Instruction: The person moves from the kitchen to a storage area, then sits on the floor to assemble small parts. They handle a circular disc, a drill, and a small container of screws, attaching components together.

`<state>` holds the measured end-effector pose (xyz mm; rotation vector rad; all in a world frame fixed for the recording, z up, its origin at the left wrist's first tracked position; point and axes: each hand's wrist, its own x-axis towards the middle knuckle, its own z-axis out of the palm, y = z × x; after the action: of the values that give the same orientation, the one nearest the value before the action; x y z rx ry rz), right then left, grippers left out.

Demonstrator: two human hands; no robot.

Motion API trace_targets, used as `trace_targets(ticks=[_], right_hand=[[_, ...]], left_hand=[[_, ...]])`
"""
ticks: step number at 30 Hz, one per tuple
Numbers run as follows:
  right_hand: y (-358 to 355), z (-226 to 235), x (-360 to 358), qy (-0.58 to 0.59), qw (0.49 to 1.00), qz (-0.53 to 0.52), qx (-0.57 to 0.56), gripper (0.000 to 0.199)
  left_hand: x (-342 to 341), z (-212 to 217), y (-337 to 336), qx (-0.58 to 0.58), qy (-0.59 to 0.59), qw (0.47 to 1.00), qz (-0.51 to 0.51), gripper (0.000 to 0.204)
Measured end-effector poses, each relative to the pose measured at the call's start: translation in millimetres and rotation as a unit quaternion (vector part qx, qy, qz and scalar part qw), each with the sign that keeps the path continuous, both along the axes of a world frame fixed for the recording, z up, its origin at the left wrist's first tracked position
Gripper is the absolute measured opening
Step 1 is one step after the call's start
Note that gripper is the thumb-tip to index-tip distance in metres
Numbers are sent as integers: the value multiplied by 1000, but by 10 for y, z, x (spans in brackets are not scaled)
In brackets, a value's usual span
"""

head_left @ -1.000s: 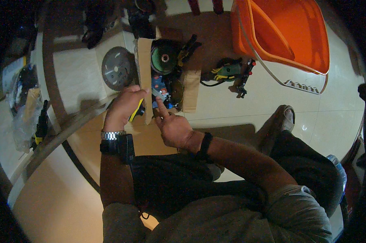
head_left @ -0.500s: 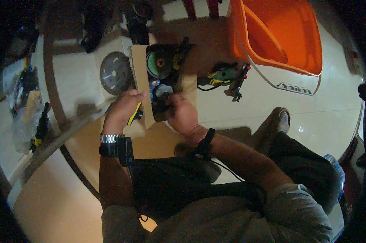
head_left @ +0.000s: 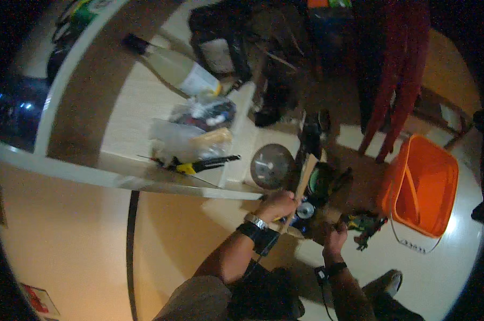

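Note:
An open cardboard box (head_left: 305,170) stands on the floor with a green round tool (head_left: 320,182) and small shiny parts inside. My left hand (head_left: 277,206), with a watch and a black band on the wrist, grips the box's left flap. A bit of something yellow shows under its fingers. My right hand (head_left: 335,232) is curled at the box's near right corner. It is too dark to tell whether this hand holds anything.
A grey round disc (head_left: 272,166) lies left of the box. An orange bucket (head_left: 421,184) stands to the right, with a green and yellow power tool (head_left: 368,222) beside it. The low shelf holds plastic bags (head_left: 194,134), a yellow-handled tool (head_left: 199,165) and a bottle (head_left: 178,69).
The view has swung up and to the left, so the shelf and bottle now show. My right hand has moved from inside the box to its near right corner. My left hand stays on the flap.

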<state>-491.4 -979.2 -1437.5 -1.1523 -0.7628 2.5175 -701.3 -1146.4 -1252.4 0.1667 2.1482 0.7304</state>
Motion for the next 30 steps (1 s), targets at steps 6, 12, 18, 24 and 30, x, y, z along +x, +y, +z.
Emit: trace_targets(ticks=[6,12,18,24,30], right_hand=[[-20,126,2,58,998,-22,-10,17],[133,452,-29,6,975,74,209,6],[327,148,-63,-64,854,184,483,33],[614,577,-154,-156,505,362,768,34],[685,2973,-716,-158,449,447,757,32]], left_hand=[[134,-62,-97,-71,207,975,-38,44],[337,208,61,-67,238,967,-56,39],[352,961,331,-63,190,979,-23,39],[453,1325,418,-12,196,980,-11,40],[428,1395,170,29,203,979,20,43]])
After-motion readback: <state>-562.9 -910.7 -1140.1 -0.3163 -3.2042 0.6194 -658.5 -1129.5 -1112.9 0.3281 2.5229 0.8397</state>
